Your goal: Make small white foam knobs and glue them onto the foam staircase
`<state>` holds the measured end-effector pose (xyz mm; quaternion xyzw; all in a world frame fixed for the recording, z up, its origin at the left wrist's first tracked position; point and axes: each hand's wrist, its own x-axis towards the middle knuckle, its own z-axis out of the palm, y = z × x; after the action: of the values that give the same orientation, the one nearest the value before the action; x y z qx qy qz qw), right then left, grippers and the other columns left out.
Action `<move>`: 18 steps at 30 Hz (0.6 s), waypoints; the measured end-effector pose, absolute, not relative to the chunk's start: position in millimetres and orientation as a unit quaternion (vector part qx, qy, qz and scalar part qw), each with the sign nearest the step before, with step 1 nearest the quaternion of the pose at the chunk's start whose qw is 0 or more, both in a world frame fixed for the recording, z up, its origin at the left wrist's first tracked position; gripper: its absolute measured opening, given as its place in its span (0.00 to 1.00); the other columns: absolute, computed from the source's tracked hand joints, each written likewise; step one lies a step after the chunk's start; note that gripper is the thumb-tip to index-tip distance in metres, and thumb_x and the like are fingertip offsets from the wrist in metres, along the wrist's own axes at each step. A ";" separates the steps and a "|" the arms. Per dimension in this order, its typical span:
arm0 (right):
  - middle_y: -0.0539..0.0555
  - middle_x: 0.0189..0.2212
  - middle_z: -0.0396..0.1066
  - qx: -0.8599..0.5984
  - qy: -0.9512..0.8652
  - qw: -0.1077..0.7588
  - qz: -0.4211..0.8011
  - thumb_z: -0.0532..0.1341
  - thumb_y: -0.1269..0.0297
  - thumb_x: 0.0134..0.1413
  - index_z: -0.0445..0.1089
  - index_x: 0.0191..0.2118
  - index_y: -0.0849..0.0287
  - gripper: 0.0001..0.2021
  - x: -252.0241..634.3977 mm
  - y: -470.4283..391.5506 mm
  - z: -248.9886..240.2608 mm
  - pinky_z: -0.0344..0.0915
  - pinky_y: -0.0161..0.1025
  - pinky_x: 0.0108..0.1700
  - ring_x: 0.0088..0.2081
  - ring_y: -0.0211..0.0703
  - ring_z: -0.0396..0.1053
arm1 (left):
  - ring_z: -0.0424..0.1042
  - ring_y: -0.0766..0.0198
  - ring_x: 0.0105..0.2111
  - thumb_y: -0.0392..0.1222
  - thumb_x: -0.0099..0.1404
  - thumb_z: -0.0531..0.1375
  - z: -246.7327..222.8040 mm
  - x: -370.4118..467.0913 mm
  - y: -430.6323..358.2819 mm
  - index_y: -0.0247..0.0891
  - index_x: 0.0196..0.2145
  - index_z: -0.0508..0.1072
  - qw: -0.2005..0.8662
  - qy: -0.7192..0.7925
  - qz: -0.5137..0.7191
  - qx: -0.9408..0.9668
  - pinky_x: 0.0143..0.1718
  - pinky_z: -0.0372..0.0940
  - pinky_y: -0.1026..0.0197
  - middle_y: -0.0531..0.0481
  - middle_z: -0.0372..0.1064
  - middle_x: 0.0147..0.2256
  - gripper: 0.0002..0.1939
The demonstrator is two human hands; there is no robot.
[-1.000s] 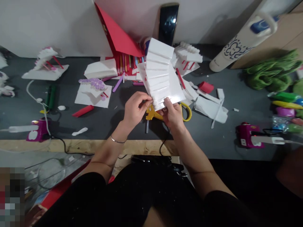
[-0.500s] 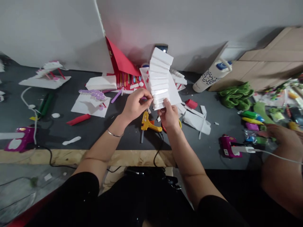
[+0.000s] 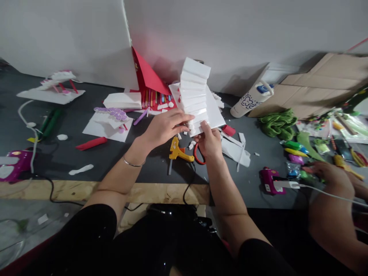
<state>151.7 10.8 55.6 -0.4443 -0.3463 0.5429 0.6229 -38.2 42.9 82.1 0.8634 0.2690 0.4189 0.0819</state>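
Observation:
My right hand (image 3: pixel 212 141) grips the lower end of a white pleated sheet (image 3: pixel 194 90), thumb on top, holding it tilted up above the table. Small white clay lumps (image 3: pixel 191 126) sit at the sheet's lower left corner. Over them, my left hand (image 3: pixel 168 124) reaches in with fingers stretched and a little apart, fingertips touching or just above the lumps. Below the hands lies a yellow glue gun (image 3: pixel 178 150) with a glue stick out of its back. Red-handled scissors (image 3: pixel 199 154) lie partly under my right wrist.
Left are a small model with purple clay (image 3: pixel 112 117), a red clay piece (image 3: pixel 91 143) and a purple power strip (image 3: pixel 15 165). Right are white paper scraps (image 3: pixel 235 151), a bottle (image 3: pixel 250 100), green yarn (image 3: pixel 278 123) and another power strip (image 3: pixel 271 180). Another person's hand (image 3: pixel 330 172) works at far right.
My left hand's fingers have gone from a pinch at the clay lumps to stretched out over them. My right hand still holds the sheet. The view has shifted slightly.

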 end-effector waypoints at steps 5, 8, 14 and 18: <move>0.43 0.17 0.68 -0.442 -0.377 0.601 0.548 0.74 0.45 0.45 0.72 0.27 0.56 0.20 153.0 9.8 63.3 0.62 0.31 0.19 0.16 0.30 0.62 | 0.80 0.64 0.41 0.44 0.73 0.64 87.6 -47.1 42.7 0.38 0.56 0.78 0.068 0.243 0.429 0.867 0.43 0.73 0.63 0.45 0.81 0.42 0.17; 0.44 0.17 0.70 -0.431 -0.388 0.600 0.551 0.74 0.45 0.44 0.73 0.27 0.56 0.20 150.5 9.4 66.0 0.61 0.31 0.18 0.16 0.30 0.63 | 0.81 0.64 0.42 0.44 0.72 0.65 93.1 -52.3 40.8 0.41 0.55 0.79 0.080 0.254 0.413 0.871 0.44 0.73 0.62 0.46 0.82 0.42 0.15; 0.44 0.18 0.71 -0.414 -0.394 0.600 0.560 0.76 0.45 0.42 0.73 0.28 0.57 0.21 148.1 7.1 69.0 0.62 0.31 0.17 0.16 0.31 0.64 | 0.81 0.64 0.40 0.44 0.73 0.64 102.3 -56.4 33.8 0.39 0.51 0.81 0.075 0.257 0.414 0.870 0.42 0.72 0.63 0.46 0.82 0.40 0.12; 0.44 0.18 0.71 -0.411 -0.411 0.594 0.557 0.74 0.46 0.46 0.73 0.30 0.57 0.19 147.3 4.7 71.6 0.61 0.31 0.17 0.16 0.31 0.64 | 0.81 0.65 0.39 0.44 0.74 0.63 106.6 -58.6 28.1 0.39 0.50 0.82 0.051 0.258 0.417 0.870 0.41 0.72 0.64 0.47 0.82 0.39 0.11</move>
<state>147.3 4.7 71.6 -0.4107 -0.4110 0.5569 0.5935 -58.6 28.1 106.6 0.8702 0.2577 0.4167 0.0509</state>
